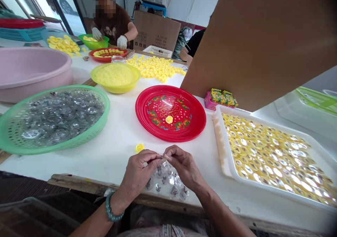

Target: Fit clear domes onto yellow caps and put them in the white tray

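My left hand (143, 170) and my right hand (183, 165) meet at the fingertips near the table's front edge. Both pinch something small between them, mostly hidden by the fingers. Under and between the hands lie several clear round plastic pieces with dark printed marks (173, 190). Just beyond my left hand sits a small yellow round piece (139, 147) on the white table. Further forward is a red tray (171, 136) with a flowered pattern, and a single yellow piece (169, 119) rests on it.
Left stands a green basket (105, 123) of clear pieces; behind it are a pink tub (34, 70) and a yellow bowl (135, 82). Right is a white tray (222, 159) of yellow discs, beside leaning cardboard (252, 47). A gloved co-worker (116, 22) works across the table.
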Action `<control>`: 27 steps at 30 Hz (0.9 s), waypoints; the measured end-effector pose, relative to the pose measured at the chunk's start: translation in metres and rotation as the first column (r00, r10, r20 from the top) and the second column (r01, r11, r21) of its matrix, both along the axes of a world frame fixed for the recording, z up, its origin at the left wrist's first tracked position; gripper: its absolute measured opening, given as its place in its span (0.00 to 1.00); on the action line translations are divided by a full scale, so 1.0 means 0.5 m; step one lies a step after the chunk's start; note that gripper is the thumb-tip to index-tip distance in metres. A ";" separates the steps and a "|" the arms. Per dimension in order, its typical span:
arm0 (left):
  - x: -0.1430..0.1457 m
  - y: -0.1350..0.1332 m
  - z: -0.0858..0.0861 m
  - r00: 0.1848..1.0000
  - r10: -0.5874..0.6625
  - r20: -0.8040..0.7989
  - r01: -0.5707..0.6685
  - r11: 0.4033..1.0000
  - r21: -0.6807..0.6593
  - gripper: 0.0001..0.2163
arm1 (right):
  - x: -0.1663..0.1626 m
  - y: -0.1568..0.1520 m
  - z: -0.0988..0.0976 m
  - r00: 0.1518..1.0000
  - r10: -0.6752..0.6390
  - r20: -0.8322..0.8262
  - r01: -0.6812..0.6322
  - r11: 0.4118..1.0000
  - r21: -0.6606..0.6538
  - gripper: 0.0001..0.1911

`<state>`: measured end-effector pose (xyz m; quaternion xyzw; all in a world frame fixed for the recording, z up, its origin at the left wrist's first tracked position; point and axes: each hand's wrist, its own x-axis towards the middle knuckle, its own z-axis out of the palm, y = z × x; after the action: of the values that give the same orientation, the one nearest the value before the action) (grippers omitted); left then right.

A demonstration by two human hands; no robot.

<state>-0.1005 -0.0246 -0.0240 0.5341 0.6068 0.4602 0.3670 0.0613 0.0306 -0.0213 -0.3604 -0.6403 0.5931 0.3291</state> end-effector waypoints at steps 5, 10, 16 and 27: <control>-0.005 -0.009 0.000 1.000 0.011 -0.024 -0.009 0.996 0.086 0.08 | -0.011 -0.005 -0.004 0.997 0.003 0.077 -0.014 0.989 0.148 0.06; -0.016 -0.015 0.012 1.000 0.015 0.007 -0.016 0.998 0.061 0.09 | -0.029 -0.021 -0.019 0.974 -0.082 0.212 -0.054 0.823 0.566 0.19; -0.033 -0.021 0.011 0.993 0.089 0.076 -0.084 0.994 -0.076 0.10 | -0.060 -0.025 -0.029 0.961 -0.146 0.236 -0.085 0.653 0.752 0.23; -0.088 -0.032 -0.048 0.949 0.104 0.299 -0.026 0.967 -0.252 0.10 | -0.104 -0.034 -0.027 0.914 -0.066 0.401 -0.271 0.638 0.721 0.15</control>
<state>-0.1445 -0.0405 -0.0478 0.3856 0.6114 0.4716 0.5051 0.0094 0.0139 -0.0350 -0.2604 -0.9018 0.2008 0.2803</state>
